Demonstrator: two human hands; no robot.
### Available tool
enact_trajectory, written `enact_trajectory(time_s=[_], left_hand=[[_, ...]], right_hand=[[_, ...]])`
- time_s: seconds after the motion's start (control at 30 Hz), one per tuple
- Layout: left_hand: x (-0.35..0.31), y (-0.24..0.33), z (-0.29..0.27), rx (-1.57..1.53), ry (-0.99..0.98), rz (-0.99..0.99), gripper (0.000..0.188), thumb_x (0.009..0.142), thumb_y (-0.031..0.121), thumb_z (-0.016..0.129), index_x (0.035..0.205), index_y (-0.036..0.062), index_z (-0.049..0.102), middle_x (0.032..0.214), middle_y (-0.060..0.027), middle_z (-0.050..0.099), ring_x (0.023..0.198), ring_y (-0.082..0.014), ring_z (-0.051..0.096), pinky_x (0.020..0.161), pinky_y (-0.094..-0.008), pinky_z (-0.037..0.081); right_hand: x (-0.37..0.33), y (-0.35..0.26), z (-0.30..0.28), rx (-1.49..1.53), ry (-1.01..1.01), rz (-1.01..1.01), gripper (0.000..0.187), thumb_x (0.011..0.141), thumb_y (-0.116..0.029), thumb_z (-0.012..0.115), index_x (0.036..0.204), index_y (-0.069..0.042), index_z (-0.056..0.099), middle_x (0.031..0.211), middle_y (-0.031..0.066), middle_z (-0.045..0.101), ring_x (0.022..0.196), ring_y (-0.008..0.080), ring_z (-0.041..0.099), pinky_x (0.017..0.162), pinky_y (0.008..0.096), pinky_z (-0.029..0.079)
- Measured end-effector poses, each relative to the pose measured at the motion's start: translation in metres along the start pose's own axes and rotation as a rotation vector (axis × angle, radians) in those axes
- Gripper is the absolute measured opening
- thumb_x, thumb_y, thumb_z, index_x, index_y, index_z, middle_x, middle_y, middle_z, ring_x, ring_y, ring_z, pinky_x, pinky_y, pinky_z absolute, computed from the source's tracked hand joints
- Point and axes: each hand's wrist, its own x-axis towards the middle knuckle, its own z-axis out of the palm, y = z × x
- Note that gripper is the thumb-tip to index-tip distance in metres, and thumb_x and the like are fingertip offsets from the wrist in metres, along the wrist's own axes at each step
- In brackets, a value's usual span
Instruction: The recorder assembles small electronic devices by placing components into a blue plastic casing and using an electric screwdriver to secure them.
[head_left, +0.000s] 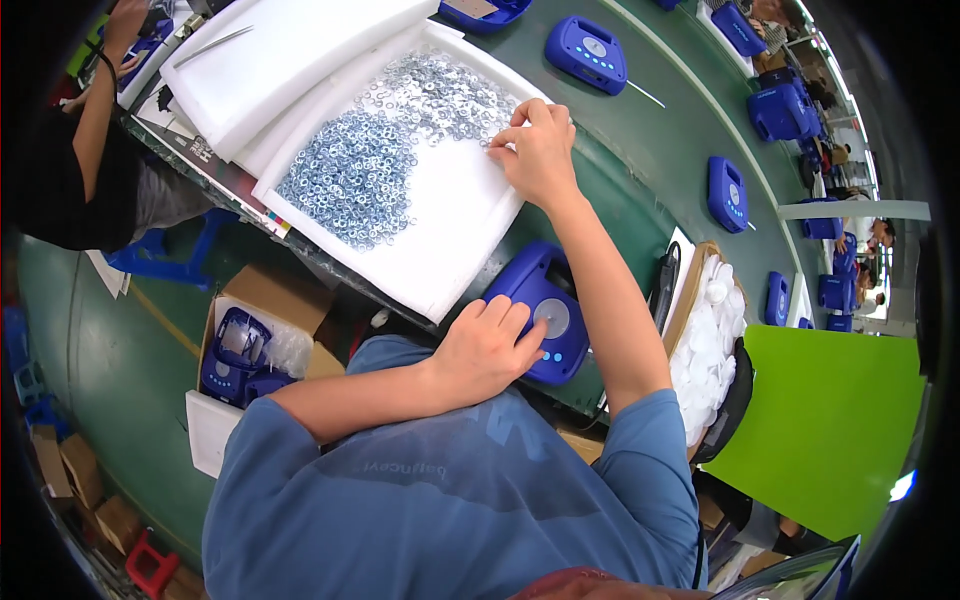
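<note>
My right hand (541, 152) reaches over the right edge of a white foam tray (465, 205). Its thumb and fingertips are pinched together beside the scattered flat metal washers (440, 95); whatever they hold is too small to make out. A dense heap of bluish metal rings (350, 180) lies at the tray's left. Close to my body, my left hand (480, 350) is at a blue plastic device (565, 362) with a round grey dial and light buttons. Its fingers are bent and closed near the dial, and what they hold, if anything, is hidden.
White foam slabs (290, 65) with thin tweezers on top lie behind the tray. More blue devices (585, 52) stand along the green bench. A box of white round pieces (712, 340) is at my right. A co-worker's arm (97, 130) shows at far left, above an open carton (285, 300).
</note>
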Motion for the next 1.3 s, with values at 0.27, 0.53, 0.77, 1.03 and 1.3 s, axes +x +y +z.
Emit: enact_trajectory(time_s=[0.27,0.53,0.77,1.03,1.3], left_hand=[[-0.004,0.0,0.001,0.019,-0.004,-0.023,0.043,0.085,0.03,0.087,0.122,0.0076,0.079,0.097,-0.0071,0.052,0.088,-0.0258,0.054,0.069,-0.0383,0.042],[-0.002,-0.003,0.0,0.016,-0.024,-0.008,0.044,0.086,0.028,0.085,0.124,0.007,0.08,0.096,-0.0069,0.053,0.086,-0.0257,0.053,0.069,-0.0389,0.041],[-0.001,0.001,0.002,0.034,0.003,-0.01,0.042,0.085,0.026,0.085,0.123,0.0061,0.081,0.095,-0.0066,0.053,0.086,-0.0253,0.053,0.069,-0.0388,0.041],[-0.005,0.002,0.007,0.058,0.043,-0.021,0.04,0.085,0.024,0.084,0.121,0.0059,0.08,0.094,-0.006,0.053,0.085,-0.0248,0.053,0.068,-0.0386,0.041],[-0.003,-0.003,0.006,0.072,0.086,0.01,0.035,0.084,0.021,0.082,0.115,0.0054,0.081,0.091,-0.0054,0.053,0.083,-0.0238,0.053,0.066,-0.0376,0.04]], right_hand=[[-0.084,-0.036,-0.072,0.149,0.156,0.07,0.011,0.08,-0.01,0.09,0.086,-0.009,0.081,0.109,0.008,0.06,0.114,0.0335,0.054,0.1,0.0449,0.044],[-0.207,-0.07,-0.101,-0.013,0.11,0.218,0.022,0.073,-0.003,0.089,0.091,-0.009,0.079,0.109,0.0061,0.066,0.116,0.034,0.056,0.099,0.0481,0.043],[-0.21,-0.07,-0.104,0.034,0.148,0.175,0.018,0.077,-0.002,0.089,0.091,-0.006,0.08,0.103,0.0069,0.067,0.118,0.0348,0.064,0.099,0.0466,0.052],[-0.214,-0.058,-0.106,0.088,0.105,-0.042,0.024,0.073,0.001,0.085,0.097,-0.003,0.081,0.101,0.0094,0.075,0.107,0.0343,0.076,0.087,0.0428,0.061],[-0.201,-0.059,-0.118,-0.089,0.006,-0.28,0.03,0.077,-0.006,0.078,0.106,-0.001,0.081,0.108,0.0112,0.078,0.107,0.0312,0.076,0.082,0.0419,0.061]])
